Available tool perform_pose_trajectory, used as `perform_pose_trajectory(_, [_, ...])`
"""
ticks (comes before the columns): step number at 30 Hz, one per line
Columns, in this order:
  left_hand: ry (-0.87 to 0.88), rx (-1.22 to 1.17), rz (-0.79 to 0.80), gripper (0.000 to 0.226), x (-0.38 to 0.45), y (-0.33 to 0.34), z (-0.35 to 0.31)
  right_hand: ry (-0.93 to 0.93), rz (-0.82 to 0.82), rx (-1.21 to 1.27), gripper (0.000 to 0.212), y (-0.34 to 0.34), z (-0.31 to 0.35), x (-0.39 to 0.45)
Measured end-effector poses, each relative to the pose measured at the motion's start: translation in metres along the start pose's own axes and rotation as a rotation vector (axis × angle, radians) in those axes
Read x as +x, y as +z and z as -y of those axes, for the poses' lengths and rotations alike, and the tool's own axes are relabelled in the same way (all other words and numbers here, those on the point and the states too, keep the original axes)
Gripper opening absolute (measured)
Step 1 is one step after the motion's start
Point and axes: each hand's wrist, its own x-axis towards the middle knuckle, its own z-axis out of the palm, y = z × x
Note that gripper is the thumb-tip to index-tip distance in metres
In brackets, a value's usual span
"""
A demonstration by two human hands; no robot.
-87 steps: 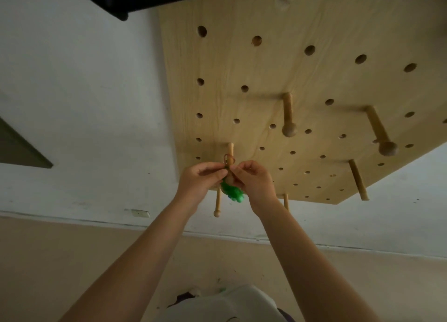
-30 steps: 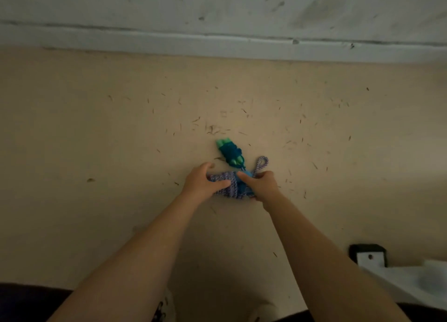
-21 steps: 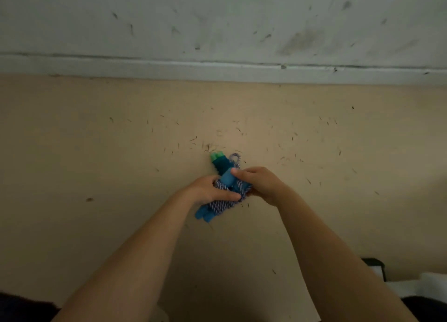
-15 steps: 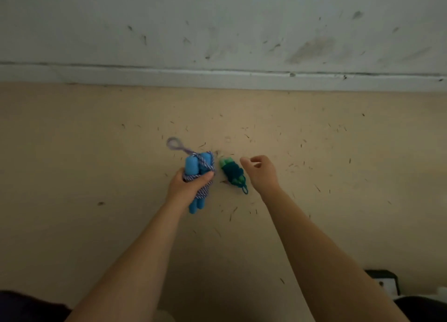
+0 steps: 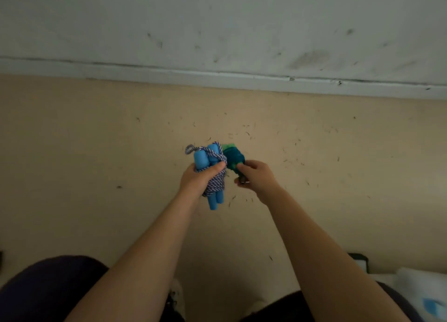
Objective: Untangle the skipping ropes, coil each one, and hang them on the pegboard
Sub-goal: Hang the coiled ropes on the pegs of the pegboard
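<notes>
Two coiled skipping ropes, both held above a tan floor point(image 5: 96, 152) speckled with dark bits. Left hand point(image 5: 197, 180) grips the blue-handled rope point(image 5: 214, 174): two light-blue foam handles side by side, bound round the middle by blue-and-white twisted cord, a small loop sticking out at top left. Fingers curled tight around the bundle. Just beside it, right hand point(image 5: 256, 175) pinches the lower end of the green-and-teal rope bundle point(image 5: 233, 158), fingers curled. Beyond, a grey-white wall point(image 5: 217, 26).
</notes>
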Motion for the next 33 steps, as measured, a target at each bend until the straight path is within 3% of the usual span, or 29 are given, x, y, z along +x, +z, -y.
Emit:
perform_pose_trajectory(3, [0.039, -0.019, 0.041, 0.038, -0.09, -0.006, -0.069, -0.168, -0.019, -0.052, 0.03, -0.025, 0.079, -0.094])
perform_pose_trajectory(6, [0.102, -0.059, 0.117, 0.029, -0.188, -0.009, -0.157, -0.309, -0.016, -0.128, 0.028, -0.053, 0.166, -0.195])
perform_pose_trajectory(13, [0.27, -0.199, 0.317, 0.033, -0.434, -0.016, -0.352, -0.566, 0.094, -0.14, 0.018, -0.102, 0.356, -0.452])
perform_pose_trajectory(19, [0.394, -0.224, 0.315, 0.041, -0.609, -0.021, -0.456, -0.769, 0.151, -0.096, 0.022, -0.133, 0.452, -0.634])
perform_pose_trajectory(24, [0.554, -0.148, 0.15, 0.039, -0.682, -0.016, -0.496, -0.883, 0.021, 0.041, 0.011, -0.142, 0.487, -0.703])
perform_pose_trajectory(27, [0.642, -0.09, 0.036, 0.048, -0.693, -0.017, -0.51, -0.901, -0.035, 0.058, 0.025, -0.143, 0.5, -0.715])
perform_pose_trajectory(31, [0.7, -0.014, 0.074, 0.062, -0.688, -0.016, -0.532, -0.859, -0.044, -0.003, 0.031, -0.145, 0.515, -0.707])
perform_pose_trajectory(33, [0.713, 0.029, 0.079, 0.059, -0.677, -0.01, -0.544, -0.854, -0.029, -0.06, 0.028, -0.143, 0.527, -0.7])
